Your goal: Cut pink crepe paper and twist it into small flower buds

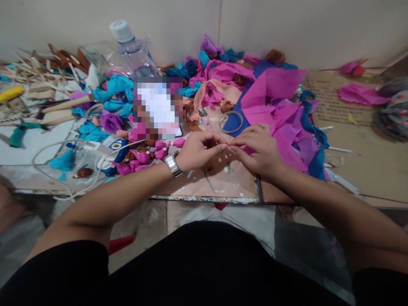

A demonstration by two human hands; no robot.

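Observation:
Above the near part of the table, my left hand (202, 148) and my right hand (259, 148) meet at the fingertips. Both are closed in a pinch on a small piece of pink crepe paper (247, 149), mostly covered by my fingers. A roll of clear tape (230, 122) lies just beyond them, partly over a blue sheet (237, 124). Right of my right hand spread loose magenta crepe sheets (288, 127). Several small tied pink crepe bundles (142, 157) lie left of my left hand, near the watch on that wrist.
A water bottle (135, 55) stands at the back beside a pixelated phone (157, 106). A white cable (47, 146) loops over the table's left front edge. Wooden sticks (41, 70) pile up far left; printed cardboard (360, 157) covers the right.

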